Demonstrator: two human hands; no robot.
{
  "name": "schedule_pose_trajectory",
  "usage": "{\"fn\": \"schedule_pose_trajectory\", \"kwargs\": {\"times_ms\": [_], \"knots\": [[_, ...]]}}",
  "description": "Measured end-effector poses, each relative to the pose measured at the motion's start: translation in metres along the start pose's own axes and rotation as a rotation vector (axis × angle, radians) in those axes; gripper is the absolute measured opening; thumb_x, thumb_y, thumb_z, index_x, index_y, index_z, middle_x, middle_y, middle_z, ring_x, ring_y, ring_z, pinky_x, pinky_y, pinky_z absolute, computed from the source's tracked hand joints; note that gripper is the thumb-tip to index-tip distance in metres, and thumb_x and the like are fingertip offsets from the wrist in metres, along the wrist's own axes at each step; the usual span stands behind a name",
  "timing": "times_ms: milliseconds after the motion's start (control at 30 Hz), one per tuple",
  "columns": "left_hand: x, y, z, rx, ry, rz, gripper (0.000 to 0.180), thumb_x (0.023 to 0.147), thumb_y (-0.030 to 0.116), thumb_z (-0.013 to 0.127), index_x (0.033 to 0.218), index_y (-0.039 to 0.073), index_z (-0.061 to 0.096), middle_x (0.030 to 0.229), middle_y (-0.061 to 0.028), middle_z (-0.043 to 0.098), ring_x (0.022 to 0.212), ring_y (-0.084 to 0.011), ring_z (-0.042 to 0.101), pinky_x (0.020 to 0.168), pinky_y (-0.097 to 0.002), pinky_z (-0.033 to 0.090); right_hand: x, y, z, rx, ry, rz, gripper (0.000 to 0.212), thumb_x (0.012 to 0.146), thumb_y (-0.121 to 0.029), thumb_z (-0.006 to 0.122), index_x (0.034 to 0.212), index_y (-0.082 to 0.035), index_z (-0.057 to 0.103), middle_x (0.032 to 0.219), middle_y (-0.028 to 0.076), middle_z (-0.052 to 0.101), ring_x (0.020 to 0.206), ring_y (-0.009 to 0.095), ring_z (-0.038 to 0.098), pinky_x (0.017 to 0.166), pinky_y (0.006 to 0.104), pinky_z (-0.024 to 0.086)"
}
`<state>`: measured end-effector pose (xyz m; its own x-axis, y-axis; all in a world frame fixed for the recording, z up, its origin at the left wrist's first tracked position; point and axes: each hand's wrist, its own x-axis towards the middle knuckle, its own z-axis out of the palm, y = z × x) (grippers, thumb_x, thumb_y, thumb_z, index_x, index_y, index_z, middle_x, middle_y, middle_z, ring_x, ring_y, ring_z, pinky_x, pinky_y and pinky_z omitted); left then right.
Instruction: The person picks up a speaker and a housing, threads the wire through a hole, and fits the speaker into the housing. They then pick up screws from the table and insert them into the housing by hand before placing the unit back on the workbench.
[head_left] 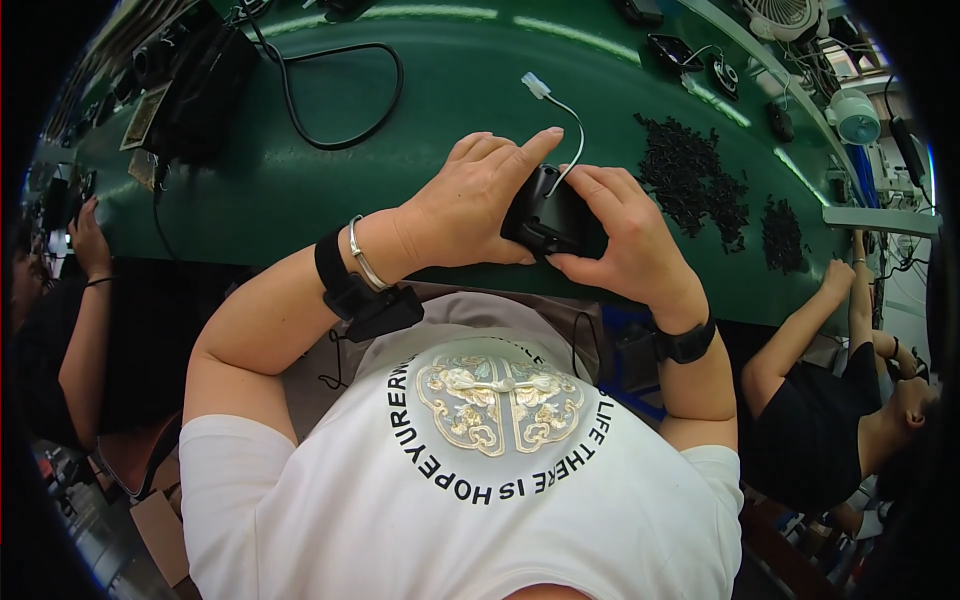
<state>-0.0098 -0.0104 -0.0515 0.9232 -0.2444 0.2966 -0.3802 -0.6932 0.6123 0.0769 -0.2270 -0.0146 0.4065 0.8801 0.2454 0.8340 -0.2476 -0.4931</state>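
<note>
Between my two hands is a black plastic housing (553, 215), held just above the near edge of the green table. A thin white cable (580, 135) comes out of its top and curls up to a white connector plug (536, 85). My left hand (480, 195) grips the housing's left side, with its index finger stretched along the upper edge towards the cable. On the other side my right hand (630, 235) wraps round the housing, thumb at its lower edge. The palms hide part of the housing's sides.
Piles of small black parts (690, 180) lie on the green table (330, 190) to the right. A black cable (395, 95) loops at the back left beside a dark device (205, 85). A small fan (855, 115) stands far right. Other people sit at both sides.
</note>
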Motion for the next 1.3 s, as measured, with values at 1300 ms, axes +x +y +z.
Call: {"fn": "schedule_pose_trajectory", "kwargs": {"times_ms": [1300], "knots": [[-0.034, 0.038, 0.002, 0.341, 0.143, 0.048, 0.049, 0.070, 0.030, 0.083, 0.114, 0.013, 0.069, 0.120, -0.0169, 0.063, 0.107, -0.0334, 0.059, 0.094, -0.0450, 0.045, -0.011, -0.026, 0.028, -0.078, 0.189, 0.095, 0.066, 0.070, -0.042, 0.085, 0.116, 0.000, 0.062, 0.108, 0.016, 0.063, 0.097, 0.034, 0.061, 0.086, 0.0427, 0.050]]}}
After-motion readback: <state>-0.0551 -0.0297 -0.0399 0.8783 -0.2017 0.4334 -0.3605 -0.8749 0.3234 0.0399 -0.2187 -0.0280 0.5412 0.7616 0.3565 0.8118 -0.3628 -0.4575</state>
